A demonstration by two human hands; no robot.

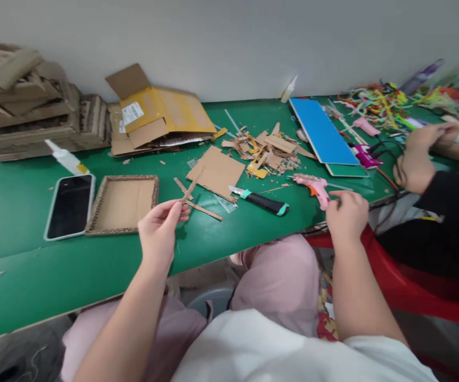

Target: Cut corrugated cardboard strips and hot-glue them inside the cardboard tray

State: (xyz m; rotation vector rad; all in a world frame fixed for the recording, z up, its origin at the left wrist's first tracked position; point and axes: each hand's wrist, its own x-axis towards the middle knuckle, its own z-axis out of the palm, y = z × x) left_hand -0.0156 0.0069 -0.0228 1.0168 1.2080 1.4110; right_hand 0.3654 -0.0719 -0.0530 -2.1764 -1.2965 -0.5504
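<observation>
In the head view, we hold a thin cardboard strip [195, 183] in our left hand [161, 229], its fingers clamped on the lower end while the strip slants up over the flat cardboard piece [217, 171]. Our right hand [347, 216] is at the handle of the pink glue gun [314, 185], which lies on the green worktop [106, 270]; we cannot tell whether its fingers are closed on the handle.

Just below the flat piece we see a loose strip [206, 211], and to its right a utility knife [264, 202] with its blade over the flat piece's edge. To the left of our left hand sits a shallow cardboard tray [125, 200], beside a phone [70, 206] and a glue bottle [67, 160]. Behind are an opened yellow box [177, 112] and a heap of cardboard scraps [275, 151]. A blue board [325, 131] lies behind the glue gun, and on the far right we see another person's hand [416, 162].
</observation>
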